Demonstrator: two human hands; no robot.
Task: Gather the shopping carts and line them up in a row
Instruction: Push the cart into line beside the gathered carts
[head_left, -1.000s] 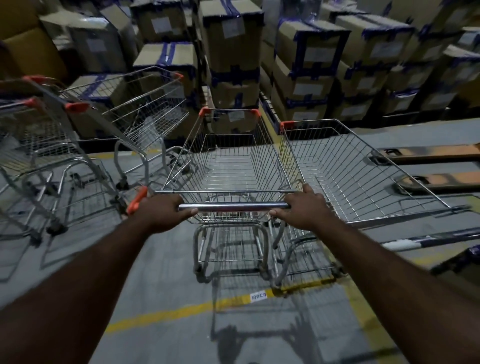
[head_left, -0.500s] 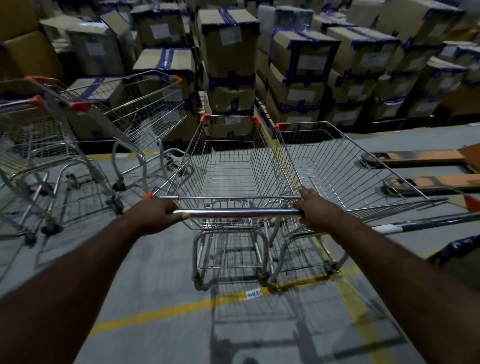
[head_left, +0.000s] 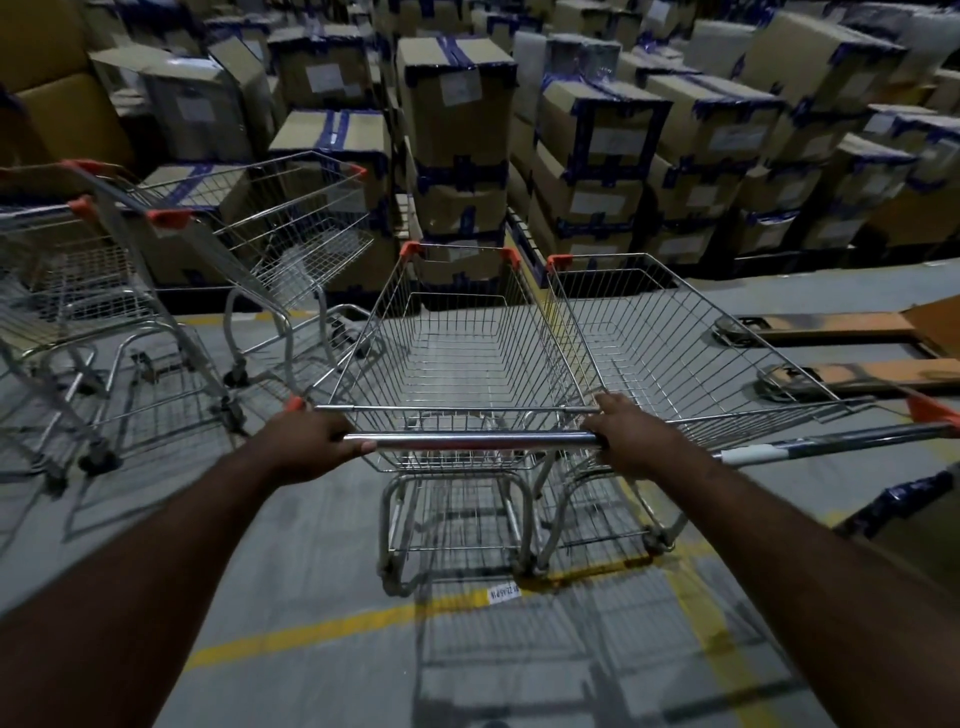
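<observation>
A wire shopping cart with orange corner caps stands straight in front of me on the grey floor. My left hand grips the left end of its chrome handle bar, and my right hand grips the right end. A second cart stands right beside it on the right, basket sides nearly touching. Another cart stands apart at the left, angled away. One more cart sits at the far left edge, partly cut off.
Stacks of taped cardboard boxes fill the whole back, just beyond the carts' front ends. The forks of a pallet jack lie on the floor at the right. A yellow floor line runs under the carts' rear wheels.
The cart in my hands has rolled forward a little and drawn closer alongside the cart on its right. Both hands have stayed on the handle bar.
</observation>
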